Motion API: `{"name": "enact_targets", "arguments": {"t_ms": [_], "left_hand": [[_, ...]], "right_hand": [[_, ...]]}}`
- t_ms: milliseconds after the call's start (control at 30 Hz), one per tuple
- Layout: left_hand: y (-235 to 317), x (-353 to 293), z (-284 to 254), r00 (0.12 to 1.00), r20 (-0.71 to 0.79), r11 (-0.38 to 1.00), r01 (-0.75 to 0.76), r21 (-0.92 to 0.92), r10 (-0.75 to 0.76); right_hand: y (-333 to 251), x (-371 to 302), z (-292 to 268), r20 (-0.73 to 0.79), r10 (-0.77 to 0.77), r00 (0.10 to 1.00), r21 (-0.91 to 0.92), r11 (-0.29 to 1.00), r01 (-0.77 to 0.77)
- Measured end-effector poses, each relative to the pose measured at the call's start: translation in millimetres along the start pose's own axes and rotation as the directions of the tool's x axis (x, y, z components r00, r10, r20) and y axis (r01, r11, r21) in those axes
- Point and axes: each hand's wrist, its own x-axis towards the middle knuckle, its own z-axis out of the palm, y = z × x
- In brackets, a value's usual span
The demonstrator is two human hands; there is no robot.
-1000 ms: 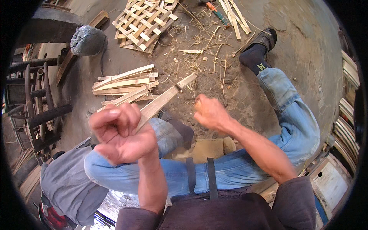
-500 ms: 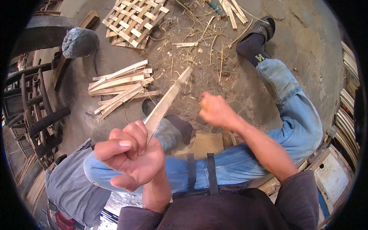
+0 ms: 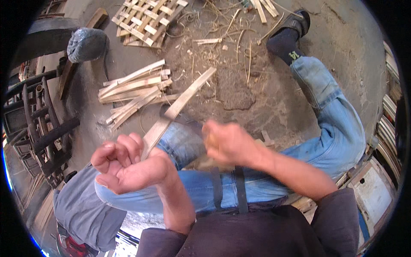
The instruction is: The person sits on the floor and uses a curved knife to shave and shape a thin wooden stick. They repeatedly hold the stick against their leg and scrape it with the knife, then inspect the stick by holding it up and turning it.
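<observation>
My left hand point(image 3: 132, 160) has its fingers curled round the lower end of a pale, flat bamboo strip point(image 3: 188, 96). The strip slants up and away to the right. My right hand point(image 3: 229, 143), blurred by motion, is closed on what looks like a knife, a yellowish handle showing at the fist. Its dark, smeared blade point(image 3: 186, 122) reaches left toward the middle of the strip; whether it touches is unclear. Beyond my left hand, a pile of similar split strips point(image 3: 132, 92) lies on the floor.
A woven lattice panel point(image 3: 147, 19) lies at the far left, with shavings point(image 3: 209, 40) scattered beside it. More strips point(image 3: 265, 8) lie at the far edge. A grey wrapped bundle point(image 3: 87, 45) and a dark chair-like frame point(image 3: 43, 120) stand left. My bent legs point(image 3: 325, 128) frame the work area.
My right hand has moved left and nearer to me, bringing the dark blade up to the strip. My left hand has shifted slightly left with the strip still in it.
</observation>
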Motion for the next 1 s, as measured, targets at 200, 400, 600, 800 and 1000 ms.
{"name": "enact_targets", "arguments": {"t_ms": [200, 400, 600, 800, 1000], "left_hand": [[-3.6, 3.0, -2.3, 0.998, 0.057, 0.999, 0.002, -0.053, 0.001], [0.7, -4.1, 3.5, 0.999, 0.039, 1.0, -0.025, -0.013, 0.026], [-0.8, -10.8, -16.1, 0.905, 0.407, 0.965, -0.014, -0.263, 0.124], [5.4, -16.1, -37.1, 0.847, 0.522, 0.951, 0.073, -0.301, 0.1], [3.7, -30.0, -30.2, 0.877, 0.469, 0.962, 0.035, -0.272, 0.101]], "right_hand": [[67.7, 17.9, -0.2, 0.01, 0.354, 0.935, -0.161, 0.924, -0.348], [82.3, 19.1, -9.4, -0.057, 0.314, 0.948, -0.138, 0.938, -0.319], [26.6, 16.6, -33.1, 0.118, 0.014, 0.993, -0.121, 0.993, 0.001], [69.2, 14.9, -26.2, 0.074, 0.175, 0.982, -0.19, 0.969, -0.159], [130.2, 22.9, 0.7, -0.225, 0.394, 0.891, -0.144, 0.891, -0.43]]}}
